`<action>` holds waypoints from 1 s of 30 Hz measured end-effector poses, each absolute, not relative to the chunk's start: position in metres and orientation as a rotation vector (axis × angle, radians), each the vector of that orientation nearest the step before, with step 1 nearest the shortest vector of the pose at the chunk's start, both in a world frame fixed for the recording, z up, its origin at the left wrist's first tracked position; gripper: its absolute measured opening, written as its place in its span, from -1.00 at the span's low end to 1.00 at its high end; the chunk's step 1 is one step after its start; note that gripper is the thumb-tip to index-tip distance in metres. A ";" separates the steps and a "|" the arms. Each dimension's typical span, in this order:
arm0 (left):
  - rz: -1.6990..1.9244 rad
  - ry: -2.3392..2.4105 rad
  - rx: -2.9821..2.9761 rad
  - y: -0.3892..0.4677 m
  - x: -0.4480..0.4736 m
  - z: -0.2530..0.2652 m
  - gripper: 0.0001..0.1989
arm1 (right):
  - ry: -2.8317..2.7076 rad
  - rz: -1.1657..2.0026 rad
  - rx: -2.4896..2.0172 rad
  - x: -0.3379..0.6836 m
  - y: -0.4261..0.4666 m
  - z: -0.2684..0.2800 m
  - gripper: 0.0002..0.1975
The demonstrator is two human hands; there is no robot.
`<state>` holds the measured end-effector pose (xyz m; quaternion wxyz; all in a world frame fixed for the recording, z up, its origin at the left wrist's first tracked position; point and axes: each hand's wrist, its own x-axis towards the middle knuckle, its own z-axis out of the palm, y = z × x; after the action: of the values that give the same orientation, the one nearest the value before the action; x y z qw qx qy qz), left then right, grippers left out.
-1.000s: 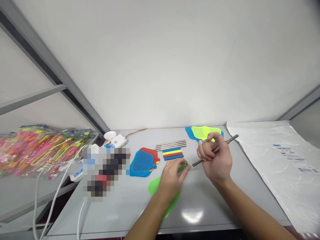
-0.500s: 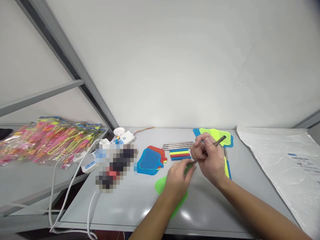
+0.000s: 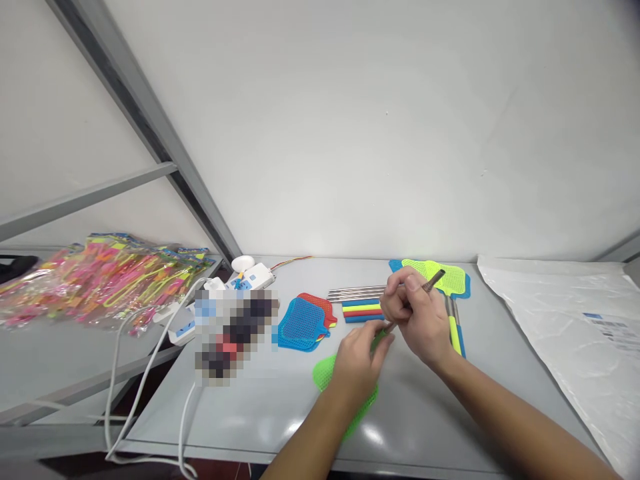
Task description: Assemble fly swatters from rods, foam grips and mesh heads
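Note:
My left hand pinches the neck of a green fly swatter head, a perforated paddle partly covered by my wrist. My right hand is closed around a thin metal rod, whose free end sticks out up and to the right. The rod's other end meets the green neck between my hands; my fingers hide how far it goes in. Behind my right hand lie swatters with yellow and blue heads. Left of my hands is a pile of blue and red swatter heads.
Several metal rods and coloured handle tubes lie behind my hands. Power strips with white cables occupy the left, beside a pixelated patch. Bagged colourful items fill the left shelf. White plastic packaging covers the right side.
The view has shifted slightly, moving the scene a little to the right. My hands keep the same grips on the swatter head and rod, with the rod's free end tilted marginally differently.

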<state>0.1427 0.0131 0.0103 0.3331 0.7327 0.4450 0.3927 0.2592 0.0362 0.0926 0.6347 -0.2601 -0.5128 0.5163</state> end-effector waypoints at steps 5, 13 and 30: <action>1.028 1.156 1.894 0.013 0.143 0.010 -0.84 | -1.166 1.190 -0.595 0.258 0.038 0.090 -0.71; 1.049 1.158 1.889 0.013 0.141 0.009 -0.86 | -1.364 1.199 -0.796 0.256 0.035 0.081 -0.71; 1.037 1.141 2.046 0.013 0.141 0.006 -0.88 | -1.251 1.361 -0.801 0.263 0.036 0.081 -0.64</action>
<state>0.1407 0.0128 0.0065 0.2859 0.7654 0.4267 0.3879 0.2626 0.0355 0.0805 0.5341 -0.3360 -0.5251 0.5711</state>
